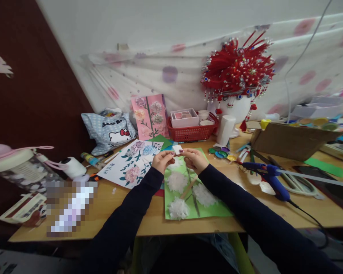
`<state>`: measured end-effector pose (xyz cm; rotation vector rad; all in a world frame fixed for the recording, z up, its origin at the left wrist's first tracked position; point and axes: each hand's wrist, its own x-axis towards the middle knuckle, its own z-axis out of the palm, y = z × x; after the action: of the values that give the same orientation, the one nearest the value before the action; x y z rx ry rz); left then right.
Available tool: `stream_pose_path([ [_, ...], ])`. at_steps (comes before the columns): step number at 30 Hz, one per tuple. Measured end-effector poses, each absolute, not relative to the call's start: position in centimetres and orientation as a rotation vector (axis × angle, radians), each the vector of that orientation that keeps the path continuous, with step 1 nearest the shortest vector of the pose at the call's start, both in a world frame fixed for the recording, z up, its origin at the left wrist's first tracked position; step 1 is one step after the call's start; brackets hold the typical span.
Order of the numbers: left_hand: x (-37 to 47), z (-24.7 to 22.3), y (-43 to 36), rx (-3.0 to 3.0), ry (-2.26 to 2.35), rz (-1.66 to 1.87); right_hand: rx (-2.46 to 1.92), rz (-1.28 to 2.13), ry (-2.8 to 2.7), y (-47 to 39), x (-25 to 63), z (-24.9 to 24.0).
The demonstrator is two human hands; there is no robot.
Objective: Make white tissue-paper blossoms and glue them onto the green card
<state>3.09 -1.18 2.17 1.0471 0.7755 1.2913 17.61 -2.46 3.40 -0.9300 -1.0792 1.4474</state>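
Observation:
My left hand point(163, 160) and my right hand point(194, 159) meet over the upper edge of a green sheet point(171, 211). Between their fingertips they pinch a small white piece of paper point(177, 149). Fluffy white flowers point(177, 182) sit on the green sheet below, around a painted dark stem point(194, 201). A thin wooden stick point(190, 185) lies across the sheet. To the left of my hands is a white sheet painted with flowers point(131, 163).
A blue glue gun point(270, 177) with its cord lies at right, beside a cardboard box point(288, 142). Paint pots point(221, 153), a red basket point(191, 133) and a white roll point(226, 127) stand behind. At left are a checked bag point(108, 129) and a large bottle point(20, 167).

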Motion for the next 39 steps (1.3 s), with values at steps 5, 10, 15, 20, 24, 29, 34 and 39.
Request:
stream_pose_path([
  [5,3.2,2.2,-1.6,1.091,0.765,1.315,-0.938,1.451,-1.072,-2.5,17.5,3.5],
  [10,3.3,2.5,-1.9,1.115,0.78,1.325,-0.939,1.448,-1.074,-2.5,17.6,3.4],
  [15,3.3,2.4,-1.9,1.101,0.784,1.325,-0.93,1.45,-1.078,-2.5,17.6,3.4],
  [20,3.2,2.3,-1.5,1.098,0.778,1.31,-0.928,1.444,-1.08,-2.5,17.6,3.3],
  [24,3.3,2.2,-1.4,1.097,0.784,1.309,-0.937,1.433,-1.09,-2.5,17.5,3.3],
  [29,3.4,2.2,-1.6,1.107,0.799,1.326,-0.941,1.418,-1.111,-2.7,17.5,3.4],
  [34,3.2,2.1,-1.2,1.128,0.811,1.317,-0.987,1.337,-1.201,-2.6,17.4,3.2],
  [39,3.2,2.0,-0.9,1.113,0.83,1.322,-1.109,0.892,-1.353,-2.9,17.2,3.1],
])
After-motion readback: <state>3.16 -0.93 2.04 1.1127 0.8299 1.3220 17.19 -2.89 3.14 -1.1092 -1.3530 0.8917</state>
